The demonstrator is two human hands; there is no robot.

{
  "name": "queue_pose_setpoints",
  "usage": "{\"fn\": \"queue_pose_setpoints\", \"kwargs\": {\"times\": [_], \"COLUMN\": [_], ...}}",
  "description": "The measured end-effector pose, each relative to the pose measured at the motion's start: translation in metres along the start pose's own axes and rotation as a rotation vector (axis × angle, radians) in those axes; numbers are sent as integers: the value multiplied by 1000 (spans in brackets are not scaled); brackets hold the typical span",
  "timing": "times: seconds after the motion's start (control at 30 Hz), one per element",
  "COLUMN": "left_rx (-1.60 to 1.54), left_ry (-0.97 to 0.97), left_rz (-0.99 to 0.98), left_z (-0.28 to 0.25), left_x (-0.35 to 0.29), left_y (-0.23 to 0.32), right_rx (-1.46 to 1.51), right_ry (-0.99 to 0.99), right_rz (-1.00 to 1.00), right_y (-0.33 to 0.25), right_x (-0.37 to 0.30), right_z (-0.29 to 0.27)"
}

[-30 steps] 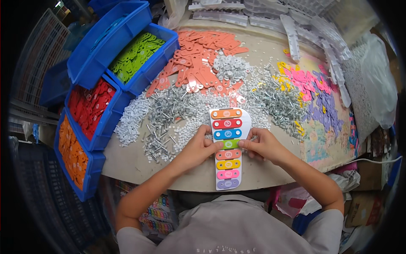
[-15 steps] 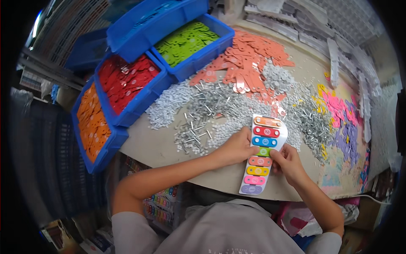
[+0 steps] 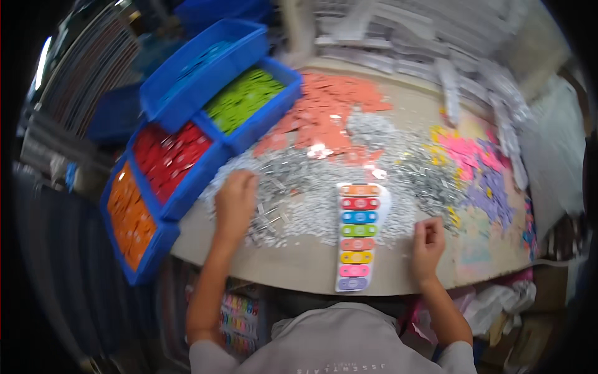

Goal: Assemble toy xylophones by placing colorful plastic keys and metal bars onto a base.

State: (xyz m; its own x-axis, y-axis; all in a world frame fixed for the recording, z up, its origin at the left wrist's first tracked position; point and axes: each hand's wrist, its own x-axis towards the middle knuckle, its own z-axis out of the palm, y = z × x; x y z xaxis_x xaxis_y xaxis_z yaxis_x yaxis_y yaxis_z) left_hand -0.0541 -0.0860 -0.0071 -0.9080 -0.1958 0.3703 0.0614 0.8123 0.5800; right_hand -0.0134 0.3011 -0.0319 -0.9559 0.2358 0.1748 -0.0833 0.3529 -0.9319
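Left hand [image 3: 234,204] is spread palm-down on the heap of small silver metal pins [image 3: 293,206], not clamped around anything I can see. Right hand [image 3: 427,244] is curled loosely by the tabletop's [image 3: 299,268] near edge, looks empty. The white toy xylophone board with eight coloured bars [image 3: 356,235] lies between them, touching neither.

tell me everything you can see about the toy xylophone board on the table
The toy xylophone board is a long pale base carrying eight coloured bars stacked in a row: orange, red, blue, green, orange-red, yellow, pink, purple nearest the person. It looks plastic. It lies flat on the table, its near end at the table edge, its far end among small silvery metal parts. Neither hand touches it.
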Motion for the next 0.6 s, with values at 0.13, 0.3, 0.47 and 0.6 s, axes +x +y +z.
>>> {"fn": "queue_pose_setpoints", "kwargs": {"times": [0.13, 0.3, 0.47, 0.6], "left_rx": [209, 425, 487, 460], "left_ry": [-34, -109, -151, -144], "left_rz": [-59, -61, -57, -40], "left_z": [-1, 6, 11, 12], "left_x": [3, 8, 15, 15], "left_y": [-36, -51, -48, -49], "right_rx": [-81, -528, -714, -806], "right_ry": [-5, 99, 191, 220], "right_rz": [-7, -426, -396, -425], "right_y": [0, 10, 35, 74], "right_x": [5, 55, 132, 186], "right_z": [3, -30, -78, -99]}}
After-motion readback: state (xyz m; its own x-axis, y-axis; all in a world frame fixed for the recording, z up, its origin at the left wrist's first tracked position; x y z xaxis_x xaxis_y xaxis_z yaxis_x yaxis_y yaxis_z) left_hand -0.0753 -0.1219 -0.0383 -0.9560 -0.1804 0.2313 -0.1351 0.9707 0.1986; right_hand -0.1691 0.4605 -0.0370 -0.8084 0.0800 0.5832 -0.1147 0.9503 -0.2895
